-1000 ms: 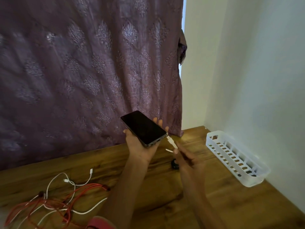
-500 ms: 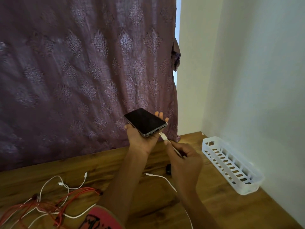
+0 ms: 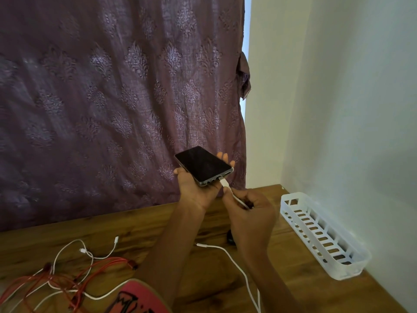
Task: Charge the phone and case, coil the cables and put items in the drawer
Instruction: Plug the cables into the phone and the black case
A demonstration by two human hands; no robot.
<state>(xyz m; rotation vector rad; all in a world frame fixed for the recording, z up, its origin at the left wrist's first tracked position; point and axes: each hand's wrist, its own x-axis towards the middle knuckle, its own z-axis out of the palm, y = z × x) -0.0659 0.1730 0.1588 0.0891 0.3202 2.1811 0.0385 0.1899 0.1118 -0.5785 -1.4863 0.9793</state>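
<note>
Above the table (image 3: 112,222), phone (image 3: 203,164) in curled left fingers (image 3: 223,156) (screen dark), white cable (image 3: 234,196) pinched between right fingers (image 3: 253,198).

One phone (image 3: 203,167), two hands: the left hand (image 3: 198,193) and the right hand (image 3: 250,213). One white basket (image 3: 325,236), one curtain (image 3: 112,109), one wooden table (image 3: 135,227). One small black object (image 3: 230,237), partly hidden. Four white plugs show: the phone plug (image 3: 224,183) on the held cable (image 3: 234,196), the loose plug (image 3: 198,245) near the right forearm, and two tangle plugs (image 3: 116,240). One tangle of red cables (image 3: 106,259) and white cables (image 3: 97,298); how many strands of each cannot be told
</note>
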